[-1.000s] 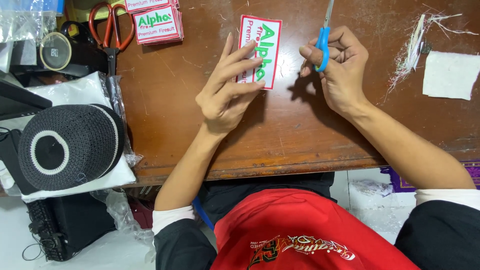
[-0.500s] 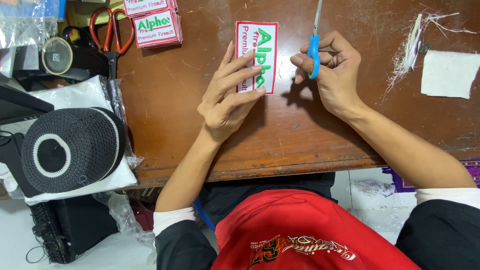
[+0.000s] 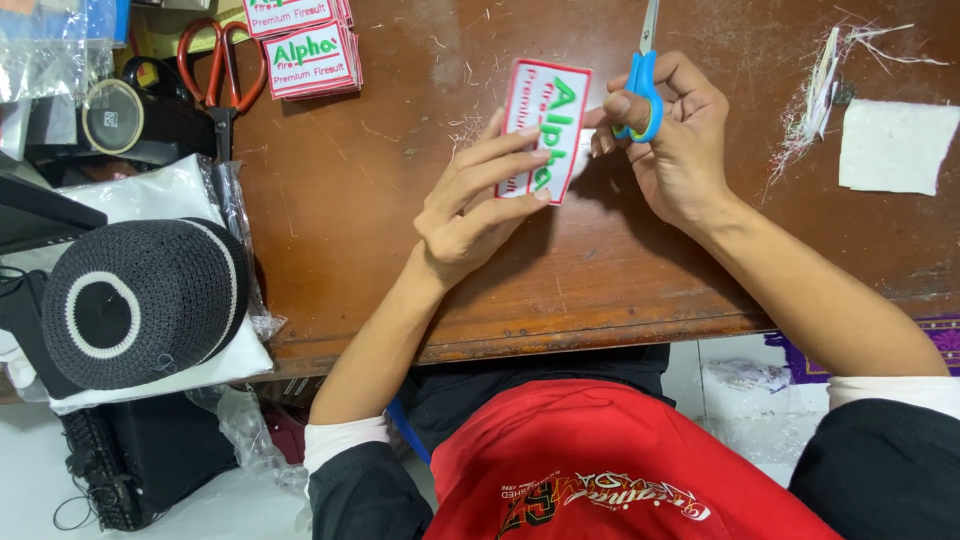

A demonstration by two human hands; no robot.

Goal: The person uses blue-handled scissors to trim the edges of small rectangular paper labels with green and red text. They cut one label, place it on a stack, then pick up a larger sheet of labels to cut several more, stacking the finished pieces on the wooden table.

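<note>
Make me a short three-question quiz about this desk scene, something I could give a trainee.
1. Which hand holds the blue-handled scissors?
2. True or false: the left hand holds the embroidered patch flat against the wooden desk.
3. Where are the orange-handled scissors? A) in the person's lap B) at the desk's far left, beside the stack of patches C) on the white cloth piece

Key
1. The right hand, with fingers through the handle loops.
2. False: the fingers hold it up off the desk, next to the scissors.
3. B
</note>
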